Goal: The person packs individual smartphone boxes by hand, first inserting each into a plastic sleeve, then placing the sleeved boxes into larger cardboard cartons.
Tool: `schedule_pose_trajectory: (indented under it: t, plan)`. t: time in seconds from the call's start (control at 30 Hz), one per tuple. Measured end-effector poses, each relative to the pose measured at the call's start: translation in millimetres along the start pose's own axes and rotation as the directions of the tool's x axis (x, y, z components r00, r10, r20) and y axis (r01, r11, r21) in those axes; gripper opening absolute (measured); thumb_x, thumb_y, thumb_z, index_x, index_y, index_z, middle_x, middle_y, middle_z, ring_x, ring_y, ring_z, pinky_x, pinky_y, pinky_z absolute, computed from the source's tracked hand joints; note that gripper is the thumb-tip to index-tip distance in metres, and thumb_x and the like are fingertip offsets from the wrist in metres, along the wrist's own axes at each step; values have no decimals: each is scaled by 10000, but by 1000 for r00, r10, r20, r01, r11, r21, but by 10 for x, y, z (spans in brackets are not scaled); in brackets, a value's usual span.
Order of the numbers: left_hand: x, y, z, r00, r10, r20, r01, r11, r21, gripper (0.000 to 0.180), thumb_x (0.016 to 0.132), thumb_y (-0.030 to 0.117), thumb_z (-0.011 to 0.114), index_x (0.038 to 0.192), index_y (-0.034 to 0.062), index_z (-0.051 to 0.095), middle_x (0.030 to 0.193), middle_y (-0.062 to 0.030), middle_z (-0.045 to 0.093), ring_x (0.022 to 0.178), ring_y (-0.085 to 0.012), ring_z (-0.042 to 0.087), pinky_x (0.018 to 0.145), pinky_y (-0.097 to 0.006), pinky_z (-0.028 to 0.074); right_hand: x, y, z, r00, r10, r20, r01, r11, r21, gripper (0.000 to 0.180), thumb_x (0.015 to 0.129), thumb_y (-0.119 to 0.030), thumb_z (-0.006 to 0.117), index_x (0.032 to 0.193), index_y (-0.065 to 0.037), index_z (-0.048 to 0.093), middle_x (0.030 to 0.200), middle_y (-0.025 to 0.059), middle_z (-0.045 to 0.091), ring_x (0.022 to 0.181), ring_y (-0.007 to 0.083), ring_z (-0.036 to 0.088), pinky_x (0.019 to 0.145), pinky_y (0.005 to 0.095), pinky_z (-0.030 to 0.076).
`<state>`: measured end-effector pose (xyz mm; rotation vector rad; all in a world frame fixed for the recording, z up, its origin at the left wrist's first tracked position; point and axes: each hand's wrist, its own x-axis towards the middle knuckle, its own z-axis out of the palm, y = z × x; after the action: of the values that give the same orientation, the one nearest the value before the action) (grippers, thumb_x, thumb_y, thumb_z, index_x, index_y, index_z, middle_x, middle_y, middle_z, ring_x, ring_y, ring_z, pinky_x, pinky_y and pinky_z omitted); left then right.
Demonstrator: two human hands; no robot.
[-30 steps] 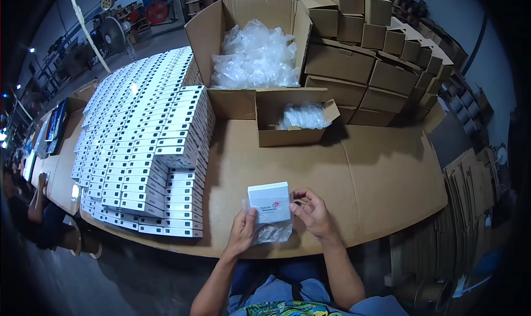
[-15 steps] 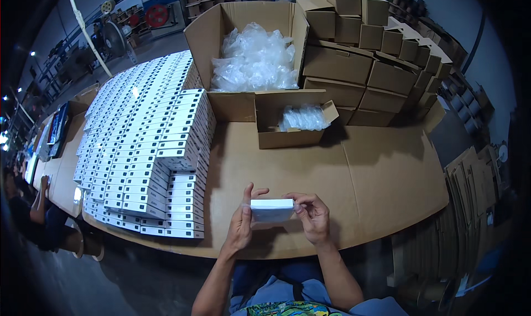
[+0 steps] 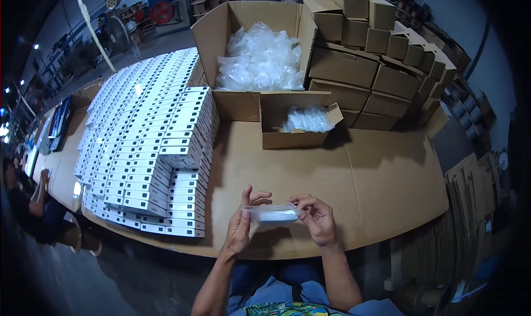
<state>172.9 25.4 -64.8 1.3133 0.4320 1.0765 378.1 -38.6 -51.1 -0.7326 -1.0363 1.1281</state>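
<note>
Between my two hands, above the near part of the cardboard-covered table point(image 3: 293, 177), is a small flat white box point(image 3: 279, 216) in a clear plastic bag point(image 3: 265, 208). My left hand point(image 3: 241, 222) grips the left end with the thumb in front, its index finger pointing up. At the other end, my right hand point(image 3: 316, 219) pinches the bag's edge between thumb and fingers. Left of my hands stands a big stack of white boxes point(image 3: 149, 133) with small dark squares on their ends.
A large open carton point(image 3: 202, 45) at the back holds crumpled clear bags point(image 3: 257, 58). Before it, a smaller carton point(image 3: 293, 140) contains plastic-wrapped pieces point(image 3: 308, 119). Brown cartons point(image 3: 340, 67) are piled at the back right. Flattened cardboard point(image 3: 464, 205) leans beyond the table's right edge. Another person's arm point(image 3: 38, 197) shows far left.
The white box has tilted, and the clear bag now shows across its top. My right hand has shifted slightly right. The whole view has moved a little.
</note>
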Motion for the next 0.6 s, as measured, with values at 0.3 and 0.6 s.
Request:
schedule_pose_trajectory:
  t: [0.3, 0.6]
  plan:
    - [52, 3, 114, 969, -133, -209, 102, 983, -156, 593, 1114, 392, 283, 1581, 34, 206, 1130, -151, 656, 1112, -208, 619, 1035, -369, 456, -35, 197, 155, 984, 158, -85, -166, 981, -97, 393, 976, -100, 670, 1326, -25, 505, 1280, 128, 602, 1177, 195, 579, 1026, 328, 463]
    - [20, 74, -12, 987, -153, -56, 159, 978, 135, 550, 954, 107, 684, 1434, 25, 430, 1308, -139, 581, 1208, -241, 582, 1020, -371, 488, -136, 259, 157, 992, 74, -103, -98, 963, -250, 336, 978, -57, 662, 1292, -10, 553, 1191, 50, 620, 1101, 116, 589, 956, 257, 489]
